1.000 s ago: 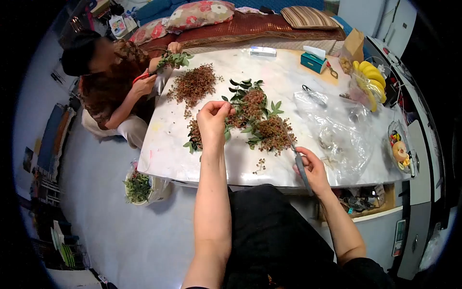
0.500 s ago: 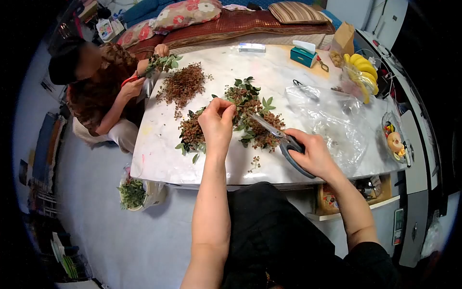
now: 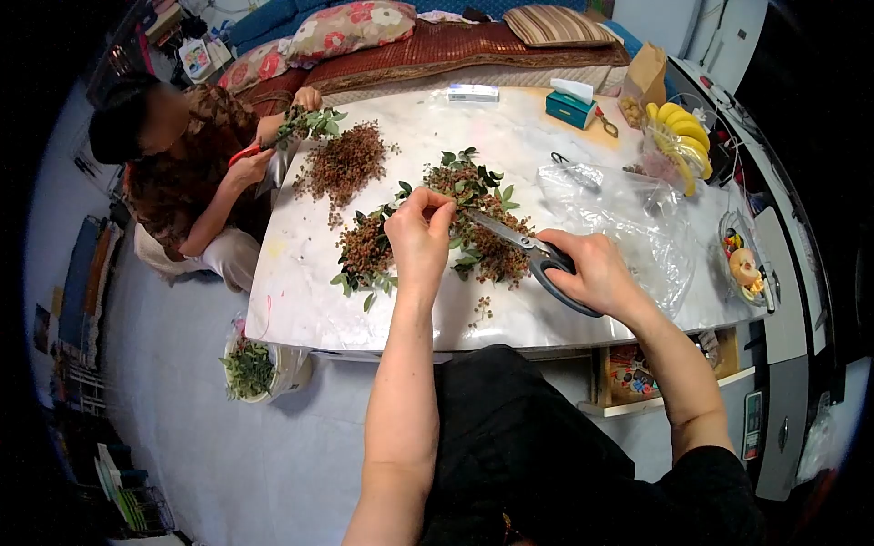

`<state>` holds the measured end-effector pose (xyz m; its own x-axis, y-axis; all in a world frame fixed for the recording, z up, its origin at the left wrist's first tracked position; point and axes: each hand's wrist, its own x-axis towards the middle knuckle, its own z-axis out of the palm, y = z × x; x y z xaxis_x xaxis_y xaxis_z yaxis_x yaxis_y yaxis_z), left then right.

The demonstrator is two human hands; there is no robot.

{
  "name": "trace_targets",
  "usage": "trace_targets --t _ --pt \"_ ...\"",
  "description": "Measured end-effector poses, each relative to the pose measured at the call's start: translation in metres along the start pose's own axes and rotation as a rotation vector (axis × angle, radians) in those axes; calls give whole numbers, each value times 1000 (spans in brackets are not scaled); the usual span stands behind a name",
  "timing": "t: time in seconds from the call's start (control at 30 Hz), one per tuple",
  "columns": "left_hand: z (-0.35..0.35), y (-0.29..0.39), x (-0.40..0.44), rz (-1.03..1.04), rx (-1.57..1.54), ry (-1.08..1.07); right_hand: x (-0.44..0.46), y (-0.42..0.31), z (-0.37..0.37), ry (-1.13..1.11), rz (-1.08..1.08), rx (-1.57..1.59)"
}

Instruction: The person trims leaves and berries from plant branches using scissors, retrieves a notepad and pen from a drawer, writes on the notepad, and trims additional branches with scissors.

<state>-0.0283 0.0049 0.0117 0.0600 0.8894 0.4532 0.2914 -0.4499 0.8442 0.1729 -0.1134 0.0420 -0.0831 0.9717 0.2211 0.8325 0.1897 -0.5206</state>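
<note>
My right hand [image 3: 596, 273] grips scissors [image 3: 514, 238] with dark grey handles, their blades pointing left toward my other hand. The thumb and fingers of my left hand [image 3: 421, 227] are pinched together close to the blade tips; what sits between them is too small to make out. Behind and beneath both hands lies a leafy pile of berry sprigs [image 3: 496, 250], with small brown-red berries and green leaves. More berry sprigs [image 3: 364, 244] lie left of my left wrist, partly hidden by it. A small loose berry twig [image 3: 482, 311] rests nearer the table's front edge.
Across the corner a person [image 3: 196, 173] holds a leafy sprig and red-handled scissors [image 3: 248, 152], beside a heap of trimmed berries [image 3: 344, 164]. A clear plastic bag [image 3: 628, 237], tissue box [image 3: 571, 109] and bananas [image 3: 683, 132] are right. A bucket of leaves [image 3: 259, 373] stands on the floor.
My left hand has shifted slightly right and the scissors' tips are closer to its fingertips. The blades look more closed. The view has tilted a little.
</note>
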Motion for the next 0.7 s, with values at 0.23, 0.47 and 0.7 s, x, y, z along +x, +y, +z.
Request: trace_targets --t 0.23,0.47,0.7 --pt "1 4 -1 25 0 -10 2 -1 -5 -28 -15 -72" --pt "3 -1 1 -41 -46 -27 1 3 -4 -53 -55 -167" --pt "6 -9 2 -100 -64 -88 4 4 -8 -48 -96 -228"
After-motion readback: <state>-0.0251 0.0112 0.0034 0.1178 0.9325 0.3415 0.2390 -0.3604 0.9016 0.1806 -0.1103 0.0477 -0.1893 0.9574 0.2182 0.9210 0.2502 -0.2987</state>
